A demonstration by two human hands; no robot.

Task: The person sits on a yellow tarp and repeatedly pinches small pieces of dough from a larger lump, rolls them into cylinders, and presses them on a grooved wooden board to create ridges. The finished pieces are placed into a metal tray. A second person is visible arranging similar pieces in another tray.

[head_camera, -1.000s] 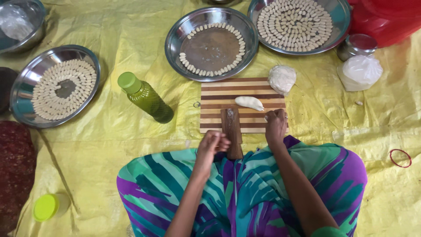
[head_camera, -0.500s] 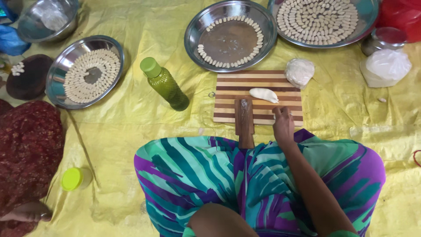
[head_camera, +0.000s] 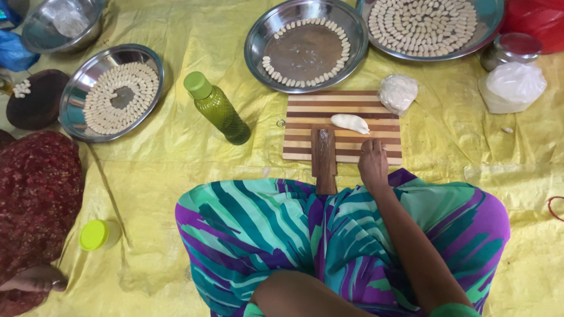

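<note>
My right hand (head_camera: 373,163) rests on the near edge of a striped wooden cutting board (head_camera: 305,111), fingers curled down; I cannot see whether anything is under them. Just left of it, a dark ridged wooden paddle (head_camera: 324,158) lies on the board with its handle toward my lap. Near the board's middle lies a white log of dough (head_camera: 350,122), apart from the hand. Only my left arm (head_camera: 294,299) shows at the bottom edge; that hand is out of view.
Three steel plates (head_camera: 264,35) (head_camera: 73,97) (head_camera: 487,32) hold several small shaped dough pieces. A green bottle (head_camera: 218,109) stands left of the board, a plastic-wrapped dough lump (head_camera: 398,92) at its far right corner. Another person's red garment (head_camera: 35,194) is at the left.
My left hand has left the paddle and dropped out of sight. My right hand stays at the board's near edge. The view has swung left, showing more of the other person.
</note>
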